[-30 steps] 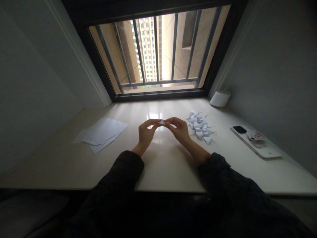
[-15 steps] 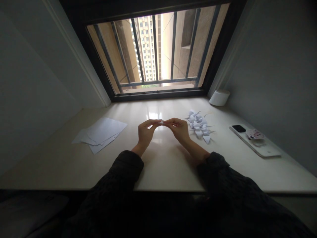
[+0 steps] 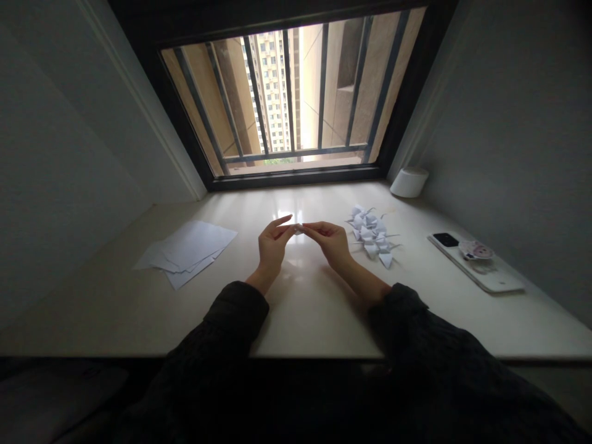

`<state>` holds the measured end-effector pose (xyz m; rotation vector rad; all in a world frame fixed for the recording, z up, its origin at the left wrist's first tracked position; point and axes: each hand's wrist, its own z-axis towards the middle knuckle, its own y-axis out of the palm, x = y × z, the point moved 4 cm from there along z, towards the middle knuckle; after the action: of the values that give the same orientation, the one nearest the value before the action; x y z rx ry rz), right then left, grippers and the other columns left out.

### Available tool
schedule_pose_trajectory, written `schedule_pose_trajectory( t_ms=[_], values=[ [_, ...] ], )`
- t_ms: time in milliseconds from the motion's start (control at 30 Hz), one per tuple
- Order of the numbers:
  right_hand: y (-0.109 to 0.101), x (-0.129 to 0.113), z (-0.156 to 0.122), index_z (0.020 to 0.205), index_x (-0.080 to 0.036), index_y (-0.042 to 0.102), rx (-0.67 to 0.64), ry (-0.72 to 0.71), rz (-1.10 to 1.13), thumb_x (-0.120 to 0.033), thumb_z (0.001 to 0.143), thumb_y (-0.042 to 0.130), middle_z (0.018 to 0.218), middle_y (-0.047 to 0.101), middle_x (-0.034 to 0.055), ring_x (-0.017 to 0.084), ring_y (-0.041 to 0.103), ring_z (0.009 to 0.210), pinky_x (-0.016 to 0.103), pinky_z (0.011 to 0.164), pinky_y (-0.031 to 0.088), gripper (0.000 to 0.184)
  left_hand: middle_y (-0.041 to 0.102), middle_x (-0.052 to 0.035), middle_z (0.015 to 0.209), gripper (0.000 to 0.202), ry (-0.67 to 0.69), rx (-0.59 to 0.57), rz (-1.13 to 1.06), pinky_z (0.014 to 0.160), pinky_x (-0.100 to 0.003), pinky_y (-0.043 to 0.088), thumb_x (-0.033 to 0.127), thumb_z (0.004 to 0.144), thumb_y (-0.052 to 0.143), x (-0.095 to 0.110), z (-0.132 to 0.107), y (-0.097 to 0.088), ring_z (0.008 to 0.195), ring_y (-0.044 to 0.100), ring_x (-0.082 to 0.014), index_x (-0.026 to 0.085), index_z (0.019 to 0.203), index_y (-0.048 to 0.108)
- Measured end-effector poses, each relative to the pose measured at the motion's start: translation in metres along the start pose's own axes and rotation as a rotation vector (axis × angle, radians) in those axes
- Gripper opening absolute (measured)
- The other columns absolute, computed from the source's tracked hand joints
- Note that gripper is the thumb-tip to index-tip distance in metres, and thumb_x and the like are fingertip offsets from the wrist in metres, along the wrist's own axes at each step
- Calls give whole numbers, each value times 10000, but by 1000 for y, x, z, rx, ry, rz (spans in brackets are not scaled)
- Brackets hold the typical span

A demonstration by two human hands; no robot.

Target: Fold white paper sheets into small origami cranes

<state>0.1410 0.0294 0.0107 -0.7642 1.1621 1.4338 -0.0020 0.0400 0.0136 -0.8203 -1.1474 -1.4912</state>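
Between my two hands is a small folded piece of white paper [image 3: 298, 229], mostly covered by the fingertips. My left hand [image 3: 274, 243] pinches its left side, with the index finger lifted and stretched out above it. My right hand [image 3: 330, 239] pinches the right side between thumb and fingers. Both hands are held over the middle of the pale table [image 3: 305, 320]. Just right of my right hand lies a cluster of several folded white paper cranes [image 3: 370, 234].
Loose white paper sheets [image 3: 198, 245] overlap on the left of the table. On the right lies a white phone [image 3: 499, 279] with a round cartoon grip [image 3: 476, 250]. A white cylindrical object [image 3: 409, 182] stands at the back right, near the barred window [image 3: 296, 98].
My left index finger has risen off the folded paper. Both hands have shifted very slightly, and a little more of the paper shows between the fingertips.
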Motion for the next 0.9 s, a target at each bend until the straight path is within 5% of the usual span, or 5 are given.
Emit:
schedule_pose_trajectory(
  t_ms=[467, 733, 900],
  values=[
    [-4, 11, 3, 803, -198, 732, -14, 43, 30, -403, 577, 802, 742, 733, 41, 208, 683, 721, 380, 752, 544, 313, 722, -51, 768, 381, -149, 30, 39, 766, -316, 460, 328, 591, 799, -3, -1, -1, 743, 649, -162, 162, 921, 706],
    [0, -5, 5, 969, -273, 702, -278, -258, -296, -381, 644, 778, 974, 684, 38, 197, 621, 897, 364, 805, 520, 351, 698, -67, 906, 506, -395, 10, -17, 782, -311, 445, 351, 638, 754, -16, 4, -9, 829, 645, -180, 208, 1109, 636],
    [-3, -1, 7, 948, -258, 706, -245, -265, -322, -373, 739, 692, 912, 675, 37, 173, 604, 807, 347, 748, 517, 239, 689, -76, 951, 419, -510, -63, 20, 786, -318, 431, 354, 662, 722, -14, 1, -6, 885, 639, -201, 217, 1052, 650]
  ],
)
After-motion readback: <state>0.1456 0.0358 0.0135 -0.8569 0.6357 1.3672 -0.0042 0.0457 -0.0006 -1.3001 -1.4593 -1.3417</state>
